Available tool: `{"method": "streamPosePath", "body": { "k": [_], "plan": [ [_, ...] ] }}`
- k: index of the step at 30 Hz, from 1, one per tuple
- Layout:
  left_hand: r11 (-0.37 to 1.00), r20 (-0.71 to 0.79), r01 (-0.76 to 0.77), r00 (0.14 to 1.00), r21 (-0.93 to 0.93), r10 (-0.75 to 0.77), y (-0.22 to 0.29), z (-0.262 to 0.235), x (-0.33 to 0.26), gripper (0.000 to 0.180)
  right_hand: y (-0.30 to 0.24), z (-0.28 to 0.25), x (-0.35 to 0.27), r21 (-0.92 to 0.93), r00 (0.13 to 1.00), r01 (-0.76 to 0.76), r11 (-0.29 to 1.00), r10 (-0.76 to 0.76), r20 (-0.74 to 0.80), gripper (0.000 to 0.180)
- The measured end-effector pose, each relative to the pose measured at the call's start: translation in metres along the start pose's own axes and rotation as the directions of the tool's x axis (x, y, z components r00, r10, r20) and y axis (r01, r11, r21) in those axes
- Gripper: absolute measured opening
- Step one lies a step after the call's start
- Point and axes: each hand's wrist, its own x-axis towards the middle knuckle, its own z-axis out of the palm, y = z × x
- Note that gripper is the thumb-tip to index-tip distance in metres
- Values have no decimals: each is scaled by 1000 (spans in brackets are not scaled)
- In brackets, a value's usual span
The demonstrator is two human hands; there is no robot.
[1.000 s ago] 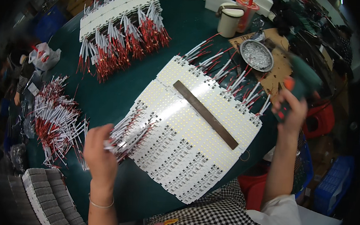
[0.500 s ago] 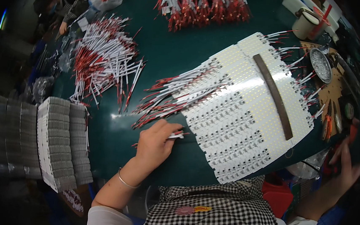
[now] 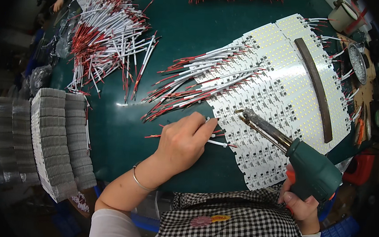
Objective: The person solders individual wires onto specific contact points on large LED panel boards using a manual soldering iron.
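My left hand (image 3: 181, 140) is closed in a pinch on white-sleeved wires with red ends; one wire (image 3: 218, 143) pokes out below the fingers. The fingertips are at the left edge of a sheet of white circuit boards (image 3: 261, 166) with rows of small yellow LEDs. My right hand (image 3: 300, 207) grips a green soldering gun (image 3: 314, 168), whose tip hangs over the boards just right of my left fingers. More wires (image 3: 186, 102) lie across the upper left of the boards. A dark curved bar (image 3: 315, 90) rests on their right part.
A big pile of wires (image 3: 109, 41) lies at the far left, and stacked boards (image 3: 54, 139) stand nearer. Along the right are a metal dish (image 3: 357, 64), a pale cup (image 3: 342, 17) and orange-handled pliers (image 3: 360, 132). Another person's hand (image 3: 58, 5) shows at the far left.
My right hand has come in from the right edge and now holds the soldering gun over the boards. My left hand has moved right to the boards' edge with its wires. The view has shifted.
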Motion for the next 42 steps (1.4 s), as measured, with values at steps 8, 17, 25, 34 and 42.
{"method": "streamPosePath", "body": {
  "k": [8, 17, 25, 34, 42],
  "plan": [
    [998, 62, -14, 998, 67, 10, 4, -7, 4, 34, -20, 13, 8, 124, 975, -185, 975, 198, -101, 67],
    [999, 18, -31, 999, 30, 30, 1, -7, 6, 36, -14, 10, 9, 57, 978, -196, 979, 199, -58, 67],
    [1000, 25, 25, 999, -8, -25, -1, -5, 4, 37, -10, 8, 16, 3, 985, -164, 986, 164, 60, 59],
    [992, 46, 102, 994, -79, -98, -2, -3, 7, 37, -10, 8, 26, 20, 978, -89, 996, 84, 191, 46],
    [990, 65, 98, 994, -101, -92, -6, -1, 5, 34, -13, 13, 34, -8, 973, -133, 991, 132, 187, 44]
  ]
}}
